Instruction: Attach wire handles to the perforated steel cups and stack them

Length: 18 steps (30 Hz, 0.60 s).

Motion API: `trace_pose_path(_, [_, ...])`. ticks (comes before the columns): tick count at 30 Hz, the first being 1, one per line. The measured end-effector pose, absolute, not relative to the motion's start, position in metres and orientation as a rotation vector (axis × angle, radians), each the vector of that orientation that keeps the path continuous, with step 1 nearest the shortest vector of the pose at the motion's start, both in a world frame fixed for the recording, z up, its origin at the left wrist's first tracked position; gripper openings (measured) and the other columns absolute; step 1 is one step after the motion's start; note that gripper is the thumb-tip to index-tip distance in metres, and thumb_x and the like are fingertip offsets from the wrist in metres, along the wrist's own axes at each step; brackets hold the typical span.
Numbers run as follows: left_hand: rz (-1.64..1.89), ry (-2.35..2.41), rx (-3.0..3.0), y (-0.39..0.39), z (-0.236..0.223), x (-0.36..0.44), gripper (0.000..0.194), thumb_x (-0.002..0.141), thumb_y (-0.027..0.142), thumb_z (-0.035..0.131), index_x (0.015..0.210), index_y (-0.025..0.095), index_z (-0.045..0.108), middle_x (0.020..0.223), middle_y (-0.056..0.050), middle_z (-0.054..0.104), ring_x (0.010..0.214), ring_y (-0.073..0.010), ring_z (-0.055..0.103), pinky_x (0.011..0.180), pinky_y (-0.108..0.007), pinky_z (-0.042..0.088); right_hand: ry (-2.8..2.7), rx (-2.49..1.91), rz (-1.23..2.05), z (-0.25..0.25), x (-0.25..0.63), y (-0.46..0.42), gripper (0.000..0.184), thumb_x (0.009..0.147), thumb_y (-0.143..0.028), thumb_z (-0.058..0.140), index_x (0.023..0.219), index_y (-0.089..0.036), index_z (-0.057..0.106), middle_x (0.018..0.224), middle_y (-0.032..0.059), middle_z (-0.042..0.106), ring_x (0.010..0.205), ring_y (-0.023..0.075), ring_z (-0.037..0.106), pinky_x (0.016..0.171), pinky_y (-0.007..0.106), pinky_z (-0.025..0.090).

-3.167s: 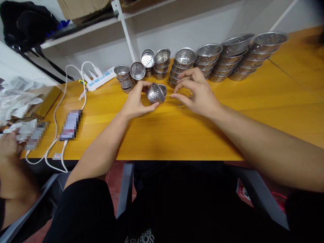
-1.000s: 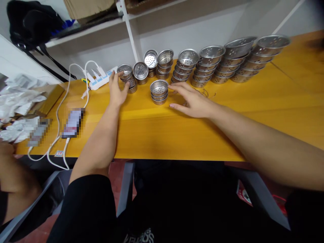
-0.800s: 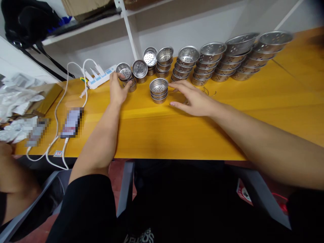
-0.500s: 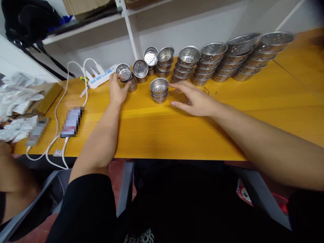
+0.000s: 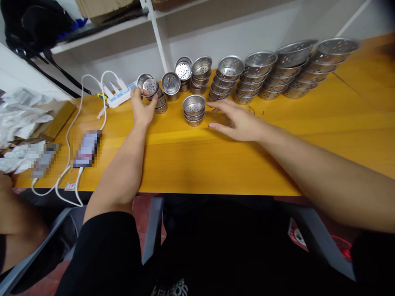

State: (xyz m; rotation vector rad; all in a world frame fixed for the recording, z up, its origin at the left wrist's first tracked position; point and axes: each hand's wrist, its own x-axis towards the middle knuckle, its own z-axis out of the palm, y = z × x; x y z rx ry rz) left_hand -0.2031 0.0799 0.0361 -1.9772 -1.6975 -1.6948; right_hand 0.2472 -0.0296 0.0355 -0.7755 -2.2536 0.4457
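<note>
My left hand [image 5: 142, 108] has its thumb and fingers closed around a small perforated metal cup [image 5: 147, 83]. That cup tilts at the top left of a short stack of similar cups [image 5: 161, 107], and I cannot tell whether it still touches them. My right hand [image 5: 237, 120] is held with fingers apart and nothing in it. Its fingertips are close to the right side of a neat stack of perforated cups [image 5: 194, 111]; contact is unclear.
Behind, a row of perforated cup stacks grows larger rightward, from a small cup [image 5: 170, 84] to a wide one [image 5: 336, 50]. A white power strip [image 5: 123, 97] with cables and a phone [image 5: 88, 149] lie at left. Someone's arm [image 5: 18, 213] shows at far left.
My left hand has shifted slightly left, carrying the top cup up and left over its stack. My right hand has barely moved.
</note>
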Motion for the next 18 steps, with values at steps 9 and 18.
trace_pose_path(9, [-1.902,-1.431,-2.022,0.05,0.064,-0.171,0.091,0.086,0.124,0.077,0.102,0.035,0.063,0.118,-0.008,0.07,0.119,-0.0339,0.074,0.118,-0.061,0.072,-2.208,-0.755,0.41,0.044,0.246,-0.035,0.087,0.119,-0.087,0.073,0.19,-0.036,0.071,0.182,0.0187,0.078,0.163,0.0552,0.077,0.144,0.088,0.059])
trace_pose_path(18, [-1.768,-1.433,-2.436,-0.018,0.066,-0.078,0.093,0.099,0.123,0.066,0.106,0.031,0.065,0.115,-0.007,0.069,0.123,-0.0347,0.084,0.111,-0.066,0.081,-2.11,-0.794,0.435,0.065,0.23,-0.059,0.129,0.111,-0.1,0.072,0.213,-0.035,0.026,0.202,0.0191,0.056,0.178,0.059,0.065,0.145,0.085,0.062])
